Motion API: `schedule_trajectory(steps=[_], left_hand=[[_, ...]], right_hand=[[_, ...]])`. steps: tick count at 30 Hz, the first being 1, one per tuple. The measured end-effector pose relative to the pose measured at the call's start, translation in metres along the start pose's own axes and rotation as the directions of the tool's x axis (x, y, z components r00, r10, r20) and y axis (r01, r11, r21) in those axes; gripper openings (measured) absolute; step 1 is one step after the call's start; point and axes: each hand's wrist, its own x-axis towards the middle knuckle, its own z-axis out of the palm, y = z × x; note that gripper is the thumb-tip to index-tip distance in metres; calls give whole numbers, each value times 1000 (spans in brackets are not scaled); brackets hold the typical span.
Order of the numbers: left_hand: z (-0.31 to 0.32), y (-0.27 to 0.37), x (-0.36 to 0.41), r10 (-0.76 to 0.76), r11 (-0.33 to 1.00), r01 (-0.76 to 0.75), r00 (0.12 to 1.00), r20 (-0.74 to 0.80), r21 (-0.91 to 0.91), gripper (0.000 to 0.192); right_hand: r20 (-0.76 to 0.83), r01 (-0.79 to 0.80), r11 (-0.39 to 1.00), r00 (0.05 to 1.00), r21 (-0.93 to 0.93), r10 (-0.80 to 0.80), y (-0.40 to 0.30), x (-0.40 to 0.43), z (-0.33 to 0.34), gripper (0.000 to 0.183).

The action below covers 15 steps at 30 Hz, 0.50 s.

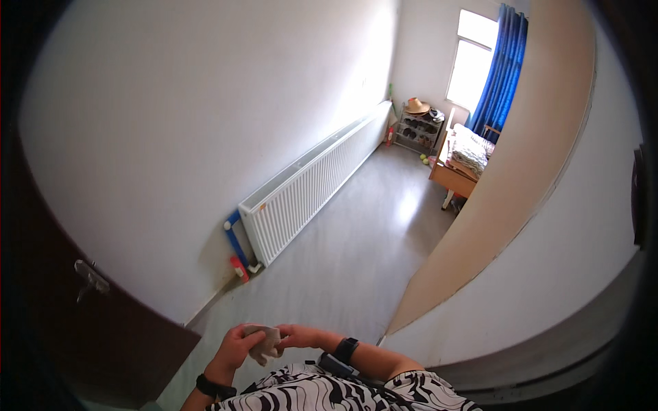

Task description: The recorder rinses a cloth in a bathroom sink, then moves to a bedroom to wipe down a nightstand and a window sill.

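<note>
A crumpled beige cloth (265,345) is held between my two hands, close in front of my body. My left hand (237,343) pinches it from the left, with the thumb lying across its upper part. From the right, my right hand (298,336) grips its edge; some of those fingers are hidden behind the cloth. Dark bands circle both wrists. A dark device (336,363) on a strap lies against my black-and-white patterned shirt (318,390).
A long white radiator (313,180) lines the left wall, with blue pipe (235,241) and a red bottle (239,269) at its near end. An open brown door (103,329) stands left. Farther off are a shoe rack (419,128), a wooden bed (455,174) and a blue curtain (498,72).
</note>
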Motion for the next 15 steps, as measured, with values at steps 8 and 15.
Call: schedule_trajectory(steps=[8, 15], left_hand=[[-1, 14, 55, -26, 958, -40, 974, -226, -283, 17], [-18, 22, 88, 69, 997, -73, 992, -107, -26, 19]], right_hand=[[-49, -34, 992, 998, -123, 29, -7, 21, -76, 44], [-304, 235, 813, 843, -532, -443, -35, 35, -93, 75]])
